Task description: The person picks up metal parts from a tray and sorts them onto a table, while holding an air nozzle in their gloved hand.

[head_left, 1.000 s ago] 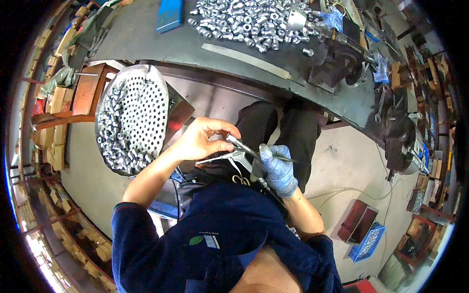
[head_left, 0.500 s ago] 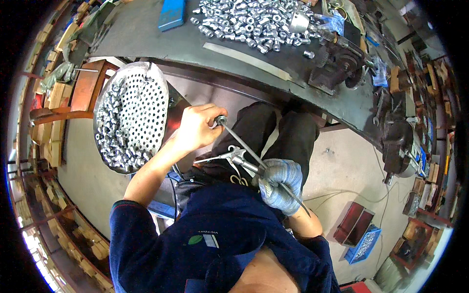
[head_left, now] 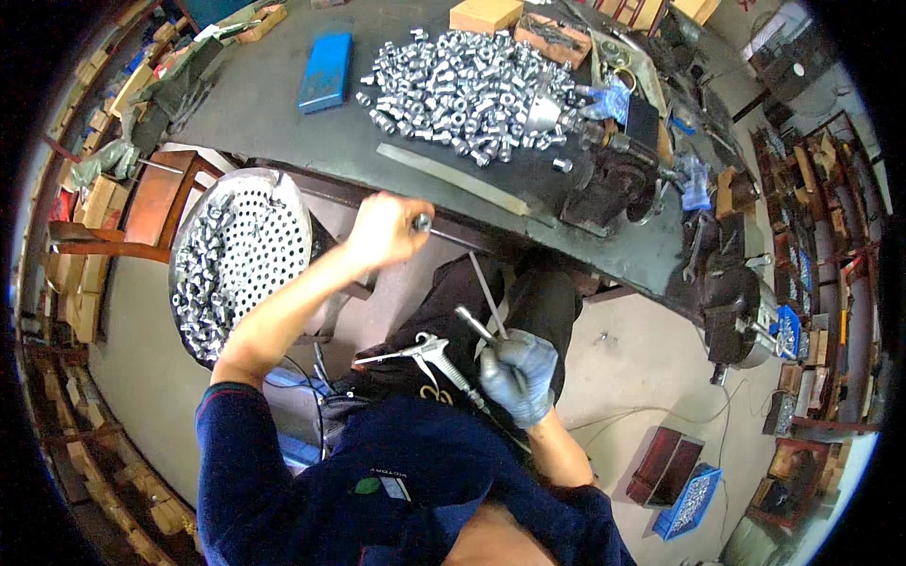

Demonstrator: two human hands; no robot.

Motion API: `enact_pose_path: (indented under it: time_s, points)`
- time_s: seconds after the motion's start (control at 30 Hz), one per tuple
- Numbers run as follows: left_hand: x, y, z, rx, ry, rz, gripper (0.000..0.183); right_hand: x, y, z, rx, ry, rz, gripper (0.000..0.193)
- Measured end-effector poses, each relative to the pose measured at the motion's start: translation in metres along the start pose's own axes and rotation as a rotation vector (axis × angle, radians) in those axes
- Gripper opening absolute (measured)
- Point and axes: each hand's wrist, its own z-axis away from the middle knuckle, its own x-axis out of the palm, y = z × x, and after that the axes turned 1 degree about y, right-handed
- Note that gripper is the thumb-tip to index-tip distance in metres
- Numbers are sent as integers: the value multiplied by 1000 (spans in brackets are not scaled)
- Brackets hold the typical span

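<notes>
My bare left hand [head_left: 387, 231] is closed around a small metal fitting [head_left: 421, 224], whose round end shows at the fingers. It is raised near the front edge of the dark workbench [head_left: 255, 94]. My right hand [head_left: 521, 375], in a blue-grey glove, is closed on a slim metal rod [head_left: 485, 285] that points up and away. A thicker, shorter metal bar [head_left: 477, 324] also sticks out of the glove; whether the two are joined is hidden. Beside the right hand, over my lap, is a silver air blow gun [head_left: 431, 355].
A perforated metal pan [head_left: 269, 222] at the left holds several fittings. On the bench are a heap of fittings [head_left: 462, 90], a blue box [head_left: 326, 74], a flat metal strip [head_left: 453, 179] and a dark geared machine [head_left: 613, 189]. A vise [head_left: 736, 316] stands right; a blue crate [head_left: 689, 505] sits on the floor.
My left hand has moved away from the right, and the rod no longer reaches the fitting. My right hand has shifted slightly left. The head view has tilted to show more bench.
</notes>
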Motion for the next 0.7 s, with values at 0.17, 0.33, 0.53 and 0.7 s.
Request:
enact_pose_path:
  time_s: [0.17,0.33,0.53,0.7]
  points:
    - [-6,-31,-128,-101,171,385,33,-10,17,19,174,36,-231,20]
    - [-50,-21,-177,-96,316,1012,57,-6,21,31,300,-86,-252,20]
    - [-69,-56,-101,-116,166,566,40,-10,11,18,250,-106,-329,17]
    - [-111,-92,34,-423,168,446,31,-10,15,34,306,-111,-273,24]
